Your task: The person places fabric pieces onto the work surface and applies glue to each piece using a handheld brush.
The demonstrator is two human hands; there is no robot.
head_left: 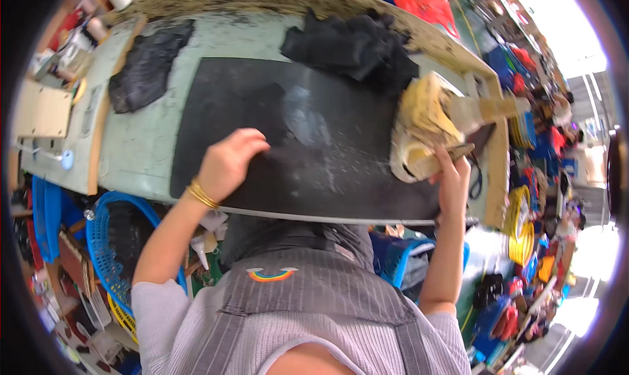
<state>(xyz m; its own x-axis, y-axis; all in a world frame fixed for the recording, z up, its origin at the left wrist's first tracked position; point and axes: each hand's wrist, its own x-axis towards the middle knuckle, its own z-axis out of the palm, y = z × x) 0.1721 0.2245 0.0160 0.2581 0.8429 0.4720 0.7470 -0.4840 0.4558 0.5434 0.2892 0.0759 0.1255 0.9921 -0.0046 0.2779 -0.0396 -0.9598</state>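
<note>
A black rubber-like mat [367, 146] lies before me, with a pale whitish smear across its middle. My left hand [229, 164], with gold bangles at the wrist, is over its left part, thumb and fingers pinched together. Dark material lies under those fingertips, but black on black hides whether they hold it. On the right of the mat stands a yellowed, glue-crusted pot [429, 110] with a round opening toward me. My right hand [452, 182] grips a brush with a flat, stained handle [464, 151], tilted at that opening; its bristle end is hidden.
Crumpled black cloth pieces [350, 47] are heaped behind the mat, and a flat black piece [151, 67] lies at the far left. A wooden rim [495, 146] bounds the table's right side. Blue baskets [108, 250] stand below the front edge.
</note>
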